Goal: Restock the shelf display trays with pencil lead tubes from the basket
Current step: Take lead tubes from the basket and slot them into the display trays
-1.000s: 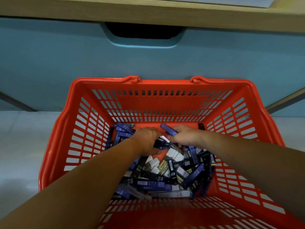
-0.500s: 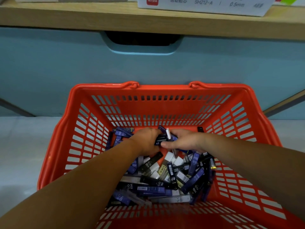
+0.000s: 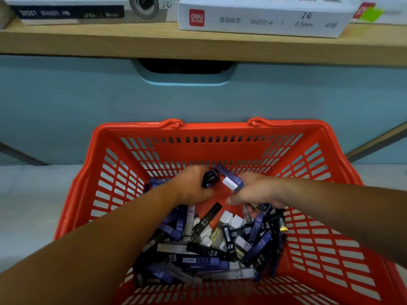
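A blue cabinet front (image 3: 198, 102) fills the far side of the view, with a dark grip slot (image 3: 185, 67) cut into its top edge. Above it runs a wooden shelf (image 3: 198, 45). On the shelf stands a white box (image 3: 259, 18) with a red logo and the print "SH212-A" and "0.5mm". A dark-labelled box (image 3: 66, 12) stands to its left and the corner of a third box (image 3: 370, 12) to its right. Below the cabinet lies a pale surface (image 3: 33, 205), and grey bars slant across the cabinet's foot at both sides.

On that surface, close against the cabinet, stands an orange-red basket (image 3: 211, 126) with slotted walls, its two handles folded down along the far rim. Both forearms reach into it from the near side.

The tubes (image 3: 209, 249) lie in a loose heap on the basket floor, crossing one another at every angle. They are slim, flat-sided cases: many purple-blue, some black, some clear or grey, several with white caps. Many carry "HB" and "0.5" in pale print.

The left hand (image 3: 191, 188) is raised just above the far end of the heap, its fingers clenched round a few dark tubes (image 3: 210, 178). The right hand (image 3: 255, 192) is just beside it, fingers curled, grasping a purple tube (image 3: 231, 180) with a white cap that sticks out toward the left hand. More tubes show under its palm, but whether it holds those I cannot tell.
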